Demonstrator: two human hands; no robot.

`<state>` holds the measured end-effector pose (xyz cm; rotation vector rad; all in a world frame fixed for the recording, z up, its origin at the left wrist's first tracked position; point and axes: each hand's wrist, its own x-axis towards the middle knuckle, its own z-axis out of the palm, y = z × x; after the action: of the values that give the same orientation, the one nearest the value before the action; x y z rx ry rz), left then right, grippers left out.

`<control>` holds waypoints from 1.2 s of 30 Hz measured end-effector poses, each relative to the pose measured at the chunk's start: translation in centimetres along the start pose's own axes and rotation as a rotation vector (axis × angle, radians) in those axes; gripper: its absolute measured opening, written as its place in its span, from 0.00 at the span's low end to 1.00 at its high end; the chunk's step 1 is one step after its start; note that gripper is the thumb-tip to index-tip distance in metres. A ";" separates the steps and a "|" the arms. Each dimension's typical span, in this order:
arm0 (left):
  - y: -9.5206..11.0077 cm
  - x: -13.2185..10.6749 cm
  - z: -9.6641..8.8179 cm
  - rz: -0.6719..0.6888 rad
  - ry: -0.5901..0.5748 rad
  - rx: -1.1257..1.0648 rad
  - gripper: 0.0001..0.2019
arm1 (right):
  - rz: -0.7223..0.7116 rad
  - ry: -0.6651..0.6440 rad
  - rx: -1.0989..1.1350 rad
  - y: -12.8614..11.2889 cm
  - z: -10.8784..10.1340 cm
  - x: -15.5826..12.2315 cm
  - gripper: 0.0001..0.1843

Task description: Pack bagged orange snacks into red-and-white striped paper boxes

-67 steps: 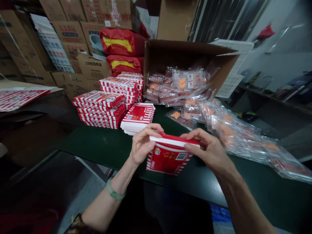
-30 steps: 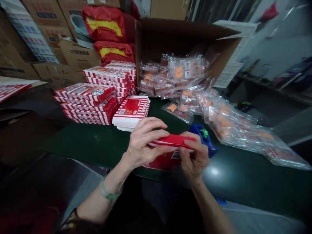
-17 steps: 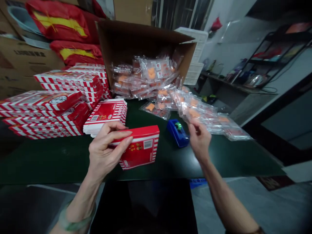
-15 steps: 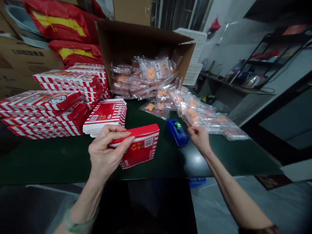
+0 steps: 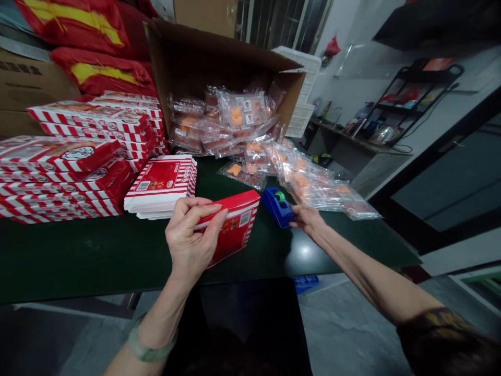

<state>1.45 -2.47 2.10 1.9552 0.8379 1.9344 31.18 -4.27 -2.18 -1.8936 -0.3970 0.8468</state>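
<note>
Left hand holds a red striped carton above the near bench edge, grip closed on its top edge; light, crushable card. Right hand touches the blue tape dispenser, grip unclear.

Left hand bare; pale green bangle worn at wrist. Right hand bare, forearm uncovered; dark patterned sleeve noted above elbow, yellow-red print.
</note>
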 end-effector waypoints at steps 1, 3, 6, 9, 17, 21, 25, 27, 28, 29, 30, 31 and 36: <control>0.0 0.0 0.0 0.001 -0.011 0.000 0.05 | -0.038 0.026 0.051 0.2 -0.1 -0.2 0.18; -0.1 0.0 -0.3 0.007 -0.044 -0.004 0.04 | -0.104 0.061 0.141 1.0 -0.6 -0.6 0.17; -0.3 0.2 -0.9 0.028 -0.138 -0.011 0.05 | -0.132 0.069 0.208 3.1 -1.2 -1.4 0.15; -0.6 0.3 -1.3 0.049 -0.197 -0.010 0.07 | -0.106 0.057 0.185 5.0 -1.6 -1.5 0.16; -0.7 -0.1 -0.6 0.006 -0.014 -0.064 0.09 | -0.029 0.016 -0.080 5.0 -1.7 0.9 0.16; 0.1 -0.4 -0.1 0.007 0.051 -0.004 0.06 | -0.141 -0.069 -0.105 4.1 -0.6 -3.6 0.09; 0.8 -0.9 0.5 0.005 0.066 0.026 0.04 | -0.343 -0.432 0.118 1.3 1.6 -12.7 0.14; 1.2 -1.2 0.7 0.014 0.070 0.016 0.04 | -0.401 -0.637 0.287 -0.7 3.1 -16.4 0.18; 1.4 -1.4 0.8 0.019 0.063 0.007 0.04 | -0.399 -0.702 0.342 -1.6 3.8 -17.7 0.19; 1.6 -1.5 0.8 0.024 0.055 -0.003 0.04 | -0.383 -0.730 0.374 -2.3 4.6 -18.4 0.20; 1.7 -1.7 0.8 0.030 0.049 -0.012 0.04 | -0.359 -0.736 0.388 -2.8 5.2 -18.8 0.21; 1.8 -1.8 0.8 0.040 0.042 -0.022 0.04 | -0.334 -0.725 0.388 -3.1 5.8 -18.9 0.22; 2.5 -2.6 1.0 0.076 0.032 -0.023 0.03 | -0.220 -0.608 0.320 -2.9 6.6 -18.2 0.24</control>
<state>3.06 -5.75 1.32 1.9742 0.7570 2.0140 13.99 -9.58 5.59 -1.2470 -0.7707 1.2462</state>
